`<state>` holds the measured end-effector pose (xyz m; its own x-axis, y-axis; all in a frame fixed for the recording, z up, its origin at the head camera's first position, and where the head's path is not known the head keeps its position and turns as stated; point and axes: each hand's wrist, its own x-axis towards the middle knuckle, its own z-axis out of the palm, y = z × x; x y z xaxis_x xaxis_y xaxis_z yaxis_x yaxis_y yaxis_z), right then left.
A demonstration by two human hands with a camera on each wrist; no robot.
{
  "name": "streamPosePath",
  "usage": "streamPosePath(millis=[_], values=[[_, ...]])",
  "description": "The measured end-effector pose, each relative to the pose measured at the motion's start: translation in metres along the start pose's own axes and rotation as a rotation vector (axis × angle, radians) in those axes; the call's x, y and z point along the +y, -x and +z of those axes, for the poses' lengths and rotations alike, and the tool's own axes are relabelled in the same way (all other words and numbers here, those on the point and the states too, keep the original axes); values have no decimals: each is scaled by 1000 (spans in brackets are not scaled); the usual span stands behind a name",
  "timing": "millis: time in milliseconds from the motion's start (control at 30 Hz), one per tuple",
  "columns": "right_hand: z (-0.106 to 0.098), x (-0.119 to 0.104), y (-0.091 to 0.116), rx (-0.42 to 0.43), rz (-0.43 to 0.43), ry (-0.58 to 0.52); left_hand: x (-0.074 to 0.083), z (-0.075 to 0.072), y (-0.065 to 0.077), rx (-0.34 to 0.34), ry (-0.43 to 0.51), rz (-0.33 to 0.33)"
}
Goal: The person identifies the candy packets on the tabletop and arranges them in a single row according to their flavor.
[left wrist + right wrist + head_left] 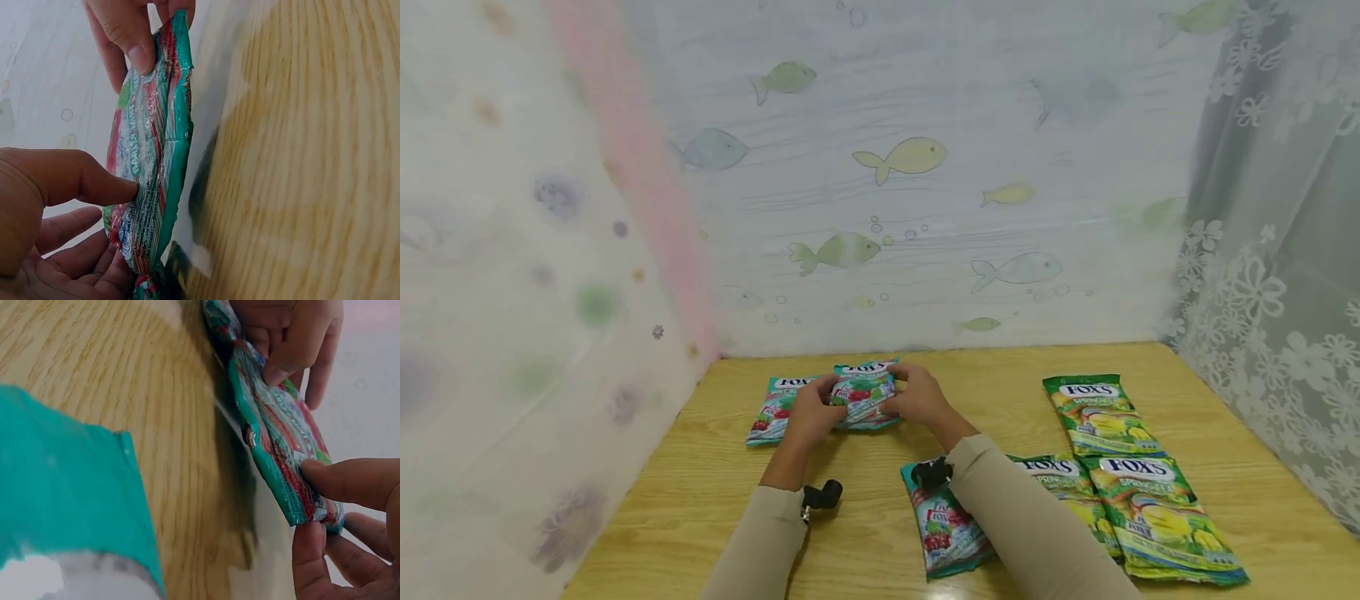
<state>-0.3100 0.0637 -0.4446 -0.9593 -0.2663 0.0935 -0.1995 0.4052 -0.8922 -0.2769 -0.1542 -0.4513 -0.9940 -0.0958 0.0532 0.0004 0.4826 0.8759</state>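
Note:
Between my two hands is a teal Fox's candy bag with red fruit printed on it. My left hand pinches its left side, thumb on the near face and fingers behind. On the other side my right hand grips the edge the same way. In the left wrist view the bag stands tilted on edge close over the wood, a dark reflection beside it. A matching teal bag lies just left, partly hidden by the left hand. Another teal bag lies partly beneath my right forearm.
Green and yellow Fox's bags lie on the right of the wooden table: one further back, one in front, and one partly covered by my right sleeve. A fish-patterned wall borders the table's far edge.

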Motion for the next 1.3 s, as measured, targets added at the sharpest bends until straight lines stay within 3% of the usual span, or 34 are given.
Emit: streamPosePath(millis=[500,800,1100,1300], values=[[16,2,-1,-48,13,74,3,-16,2,-26,-165,9],[23,-3,5,-50,30,134,-1,-20,3,-71,-180,-33],[29,-9,44,-114,2,167,3,-20,58,-18,-178,-74],[32,-9,66,-159,4,170,6,-20,86,-11,-165,-103]])
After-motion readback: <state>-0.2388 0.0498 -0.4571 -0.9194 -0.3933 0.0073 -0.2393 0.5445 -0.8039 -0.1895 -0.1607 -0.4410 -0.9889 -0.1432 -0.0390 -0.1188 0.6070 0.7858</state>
